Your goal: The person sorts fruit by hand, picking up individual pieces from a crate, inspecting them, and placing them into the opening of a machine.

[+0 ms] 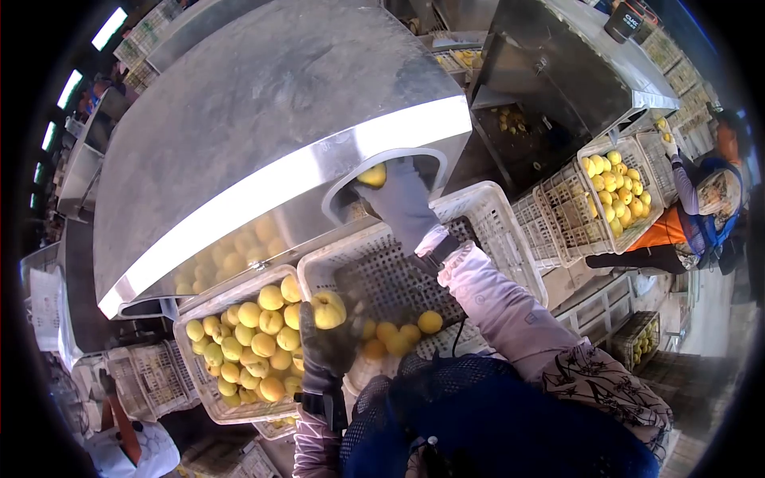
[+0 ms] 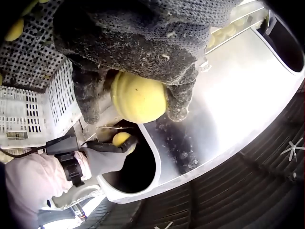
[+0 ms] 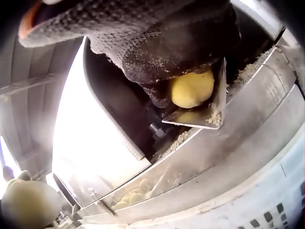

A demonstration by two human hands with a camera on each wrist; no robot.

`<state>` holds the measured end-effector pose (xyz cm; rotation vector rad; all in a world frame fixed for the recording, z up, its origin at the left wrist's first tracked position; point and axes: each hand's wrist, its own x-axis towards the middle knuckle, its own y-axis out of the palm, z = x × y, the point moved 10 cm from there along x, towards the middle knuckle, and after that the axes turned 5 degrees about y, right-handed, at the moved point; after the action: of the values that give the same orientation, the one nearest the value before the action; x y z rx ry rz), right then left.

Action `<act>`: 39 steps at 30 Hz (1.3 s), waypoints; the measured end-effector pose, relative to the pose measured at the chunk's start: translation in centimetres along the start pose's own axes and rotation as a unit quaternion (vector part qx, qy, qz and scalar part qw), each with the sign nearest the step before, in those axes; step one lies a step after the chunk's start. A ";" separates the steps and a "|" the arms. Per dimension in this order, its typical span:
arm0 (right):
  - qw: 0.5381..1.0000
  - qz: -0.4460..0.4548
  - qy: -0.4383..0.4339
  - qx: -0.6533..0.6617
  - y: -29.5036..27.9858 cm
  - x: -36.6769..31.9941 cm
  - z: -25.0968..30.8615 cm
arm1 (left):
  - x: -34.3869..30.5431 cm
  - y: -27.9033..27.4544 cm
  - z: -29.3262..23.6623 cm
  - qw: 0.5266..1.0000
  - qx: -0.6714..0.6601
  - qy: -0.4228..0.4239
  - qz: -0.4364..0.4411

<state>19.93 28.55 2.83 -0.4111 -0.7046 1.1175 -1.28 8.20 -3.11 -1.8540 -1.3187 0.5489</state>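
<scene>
My left hand (image 1: 333, 338), in a dark, dusty work glove, grips a yellow peach (image 1: 327, 309) above the crates. In the left wrist view its fingers curl round that peach (image 2: 140, 98). My right hand (image 3: 176, 50), also gloved, reaches into the rounded opening (image 1: 437, 169) of a metal machine (image 1: 279, 88). There its fingers hold another yellow peach (image 3: 193, 90) over a V-shaped metal holder (image 3: 217, 107). Part of the right hand is hidden by the machine's housing in the head view.
A white crate heaped with peaches (image 1: 259, 342) stands left, beside a crate (image 1: 498, 215) with a few peaches (image 1: 398, 338) in its near end. Stacked crates (image 1: 558, 203) of peaches and another person (image 1: 705, 199) are at the right. Crumbly bits (image 3: 178, 143) lie along the machine's ledge.
</scene>
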 end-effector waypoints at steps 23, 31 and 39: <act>0.954 0.201 -0.091 0.204 -8.2 -11.9 6.0 | 5.2 -4.4 -9.4 0.964 -0.091 0.199 -0.150; 0.985 0.146 -0.013 0.089 -7.5 -7.7 3.4 | 7.2 4.1 -4.4 0.640 -0.737 -0.220 0.002; 0.994 0.104 0.018 0.006 -0.8 -2.6 -0.5 | -1.1 7.9 0.8 0.622 -0.718 -0.312 -0.019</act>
<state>20.21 25.87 2.18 -0.5013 -0.6337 1.3074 2.36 6.25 -9.95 -2.9599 -2.7628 -0.0819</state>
